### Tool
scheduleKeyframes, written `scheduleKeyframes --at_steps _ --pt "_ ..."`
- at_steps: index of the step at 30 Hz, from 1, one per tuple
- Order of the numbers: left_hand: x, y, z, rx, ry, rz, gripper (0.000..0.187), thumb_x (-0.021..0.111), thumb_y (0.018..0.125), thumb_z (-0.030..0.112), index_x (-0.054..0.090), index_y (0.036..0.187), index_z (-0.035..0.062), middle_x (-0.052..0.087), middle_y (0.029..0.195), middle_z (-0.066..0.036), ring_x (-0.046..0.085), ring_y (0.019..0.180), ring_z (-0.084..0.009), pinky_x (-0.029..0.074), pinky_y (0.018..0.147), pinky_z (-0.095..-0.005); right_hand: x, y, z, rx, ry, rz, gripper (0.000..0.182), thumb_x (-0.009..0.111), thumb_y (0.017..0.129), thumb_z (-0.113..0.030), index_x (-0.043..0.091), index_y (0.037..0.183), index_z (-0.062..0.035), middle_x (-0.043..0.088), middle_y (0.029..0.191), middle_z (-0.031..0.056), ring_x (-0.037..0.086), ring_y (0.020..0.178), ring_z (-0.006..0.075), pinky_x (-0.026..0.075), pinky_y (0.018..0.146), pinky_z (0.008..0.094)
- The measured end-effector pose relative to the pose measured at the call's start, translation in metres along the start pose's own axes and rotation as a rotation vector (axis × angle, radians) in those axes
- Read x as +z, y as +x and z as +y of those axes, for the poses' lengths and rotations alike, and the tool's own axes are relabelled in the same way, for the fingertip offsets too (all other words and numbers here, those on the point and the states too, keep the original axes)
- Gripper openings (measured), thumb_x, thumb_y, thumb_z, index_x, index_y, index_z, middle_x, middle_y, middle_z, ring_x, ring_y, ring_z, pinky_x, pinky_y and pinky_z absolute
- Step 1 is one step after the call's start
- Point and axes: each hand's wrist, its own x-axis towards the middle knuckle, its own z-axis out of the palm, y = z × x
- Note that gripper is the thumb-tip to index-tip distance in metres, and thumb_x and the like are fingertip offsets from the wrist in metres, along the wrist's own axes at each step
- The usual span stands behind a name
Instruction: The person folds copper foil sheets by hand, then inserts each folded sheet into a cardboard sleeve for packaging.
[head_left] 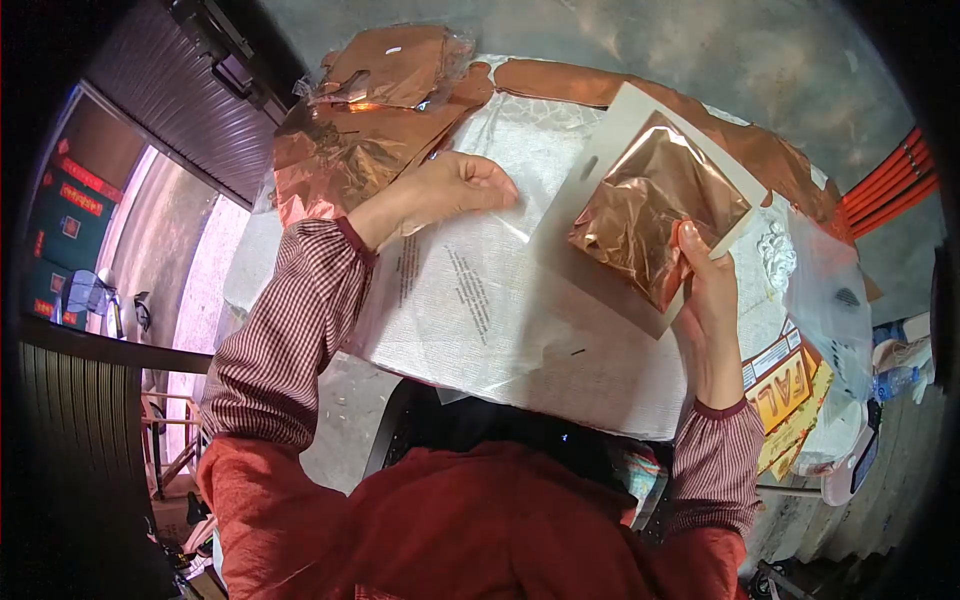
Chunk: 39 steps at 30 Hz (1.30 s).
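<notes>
My right hand grips a folded copper-coloured foil sheet together with the white card behind it. The thumb presses on the foil's lower right edge, and the card is tilted above the table. A hanging slot shows at the card's left corner. To the left, my left hand is closed in a pinch at the upper edge of a clear plastic bag. Printed warning text shows on the bag, which lies over the white table cover. The exact grip of the left fingertips is partly hidden.
A padded white cover lies on the table. Copper foil pieces and a bagged foil stack sit at the back left. More foil lines the far edge. Printed orange cards and clear plastic lie at right.
</notes>
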Motion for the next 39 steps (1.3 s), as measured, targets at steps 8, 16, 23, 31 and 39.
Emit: scheduleKeyframes --at_steps 8,16,23,31,39 --pt "0.001 -0.004 0.009 -0.043 -0.008 0.013 0.016 0.066 0.085 0.014 0.069 0.097 0.0031 0.067 0.088 0.000 0.058 0.081 -0.0055 0.045 0.073 -0.0199 -0.003 0.005 -0.001 0.037 0.047 0.082 0.024 0.060 0.092 -0.027 0.061 0.086 -0.0038 0.055 0.057 0.0017 0.047 0.038 0.0115 0.037 0.035 0.0244" --pt "-0.031 -0.023 0.062 0.358 0.219 0.178 0.016 0.065 0.088 0.012 0.065 0.101 0.0025 0.063 0.087 0.001 0.058 0.076 -0.0075 0.047 0.070 -0.0214 -0.018 0.013 0.002 0.005 0.260 0.061 0.019 0.060 0.092 -0.019 0.059 0.105 -0.0047 0.063 0.099 0.0042 0.060 0.090 0.0120 0.050 0.081 0.0279" --pt "0.024 -0.098 0.107 0.969 0.796 0.628 0.014 0.073 0.076 0.010 0.067 0.087 0.0048 0.062 0.082 -0.005 0.059 0.071 -0.0165 0.048 0.060 -0.0295 -0.042 0.013 -0.012 -0.041 0.599 -0.201 0.015 0.058 0.092 -0.009 0.059 0.105 -0.0018 0.062 0.107 0.0061 0.058 0.104 0.0161 0.043 0.099 0.0322" --pt "0.131 -0.132 -0.007 0.863 0.845 0.331 0.017 0.071 0.076 0.012 0.067 0.091 0.0050 0.058 0.082 -0.005 0.056 0.072 -0.0221 0.046 0.062 -0.0329 -0.052 -0.098 -0.054 -0.072 0.399 0.086 0.009 0.058 0.093 -0.009 0.062 0.099 -0.0039 0.064 0.102 0.0041 0.058 0.096 0.0105 0.044 0.093 0.0252" --pt "0.150 -0.158 -0.057 0.690 0.764 0.318 0.033 0.061 0.077 0.009 0.061 0.109 0.0000 0.058 0.111 -0.014 0.057 0.102 -0.0310 0.048 0.086 -0.0367 -0.078 -0.191 -0.037 0.272 0.106 0.208 0.015 0.064 0.089 -0.015 0.062 0.097 -0.0028 0.064 0.083 0.0049 0.059 0.063 0.0125 0.047 0.052 0.0249"
